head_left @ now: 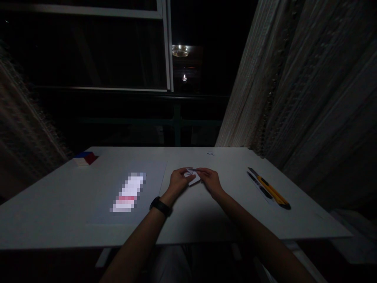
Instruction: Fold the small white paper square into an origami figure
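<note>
White paper, small and creased, sits between the fingers. We note the left hand (179,181) pinching the folded paper (194,180) from its left side, thumb laid across the face; the right hand (211,181) grips its upper right edge with bent fingers. Both are engaged on the same piece, held just above the middle of the white table (59,206). A black wristband (160,207) circles the left wrist.

Progress, by our judgement: some folds are made, since flaps and crease lines show; the piece is in hand, not set down. The light is dim and the fingers cover much of it, so we cannot tell how many folds are in or how many remain.

Outward, left: one large paper sheet (98,210), flat, and on it one lit phone (129,192), its screen blurred out. Beyond, near the far left corner, one blue, red and white block (85,158).

Outward, right: one yellow cutter (273,192) and, just beside it, one slim dark tool (259,184), both lying slantwise.

Our count at the edges: two curtains (294,98), one each side of the window frame (169,47), and two lights (180,51) glowing beyond the table.
</note>
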Demonstrator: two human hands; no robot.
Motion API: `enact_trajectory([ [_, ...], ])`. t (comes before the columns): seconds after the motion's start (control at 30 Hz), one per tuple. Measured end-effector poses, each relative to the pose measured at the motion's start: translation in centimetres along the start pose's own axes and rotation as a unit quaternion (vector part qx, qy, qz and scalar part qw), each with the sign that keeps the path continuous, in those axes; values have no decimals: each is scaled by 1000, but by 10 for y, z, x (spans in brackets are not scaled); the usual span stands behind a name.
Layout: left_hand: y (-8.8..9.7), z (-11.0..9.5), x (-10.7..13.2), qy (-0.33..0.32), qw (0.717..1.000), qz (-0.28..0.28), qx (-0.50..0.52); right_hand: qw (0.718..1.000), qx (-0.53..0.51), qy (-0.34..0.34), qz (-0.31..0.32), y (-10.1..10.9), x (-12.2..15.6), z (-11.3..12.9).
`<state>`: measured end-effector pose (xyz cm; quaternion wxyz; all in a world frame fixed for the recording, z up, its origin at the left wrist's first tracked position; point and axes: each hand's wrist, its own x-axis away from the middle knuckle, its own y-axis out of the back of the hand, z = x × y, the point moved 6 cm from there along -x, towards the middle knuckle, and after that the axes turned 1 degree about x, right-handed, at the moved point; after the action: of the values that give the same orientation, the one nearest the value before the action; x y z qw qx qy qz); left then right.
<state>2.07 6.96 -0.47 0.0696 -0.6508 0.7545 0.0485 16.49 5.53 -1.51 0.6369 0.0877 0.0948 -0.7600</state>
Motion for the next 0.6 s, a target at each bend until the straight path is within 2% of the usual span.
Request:
enact_trajectory([
  [0.17, -1, -3, 0, -28, 998, 17, -50, 1000, 17, 15, 22, -3, -1, -1],
  [0.37, 1, -5, 0, -53, 996, 3, -78, 998, 53, 24, 23, -3, -2, -3],
  [0.6, -2, -2, 1, -39, 996, 39, -66, 995, 88, 32, 27, -4, -2, -4],
])
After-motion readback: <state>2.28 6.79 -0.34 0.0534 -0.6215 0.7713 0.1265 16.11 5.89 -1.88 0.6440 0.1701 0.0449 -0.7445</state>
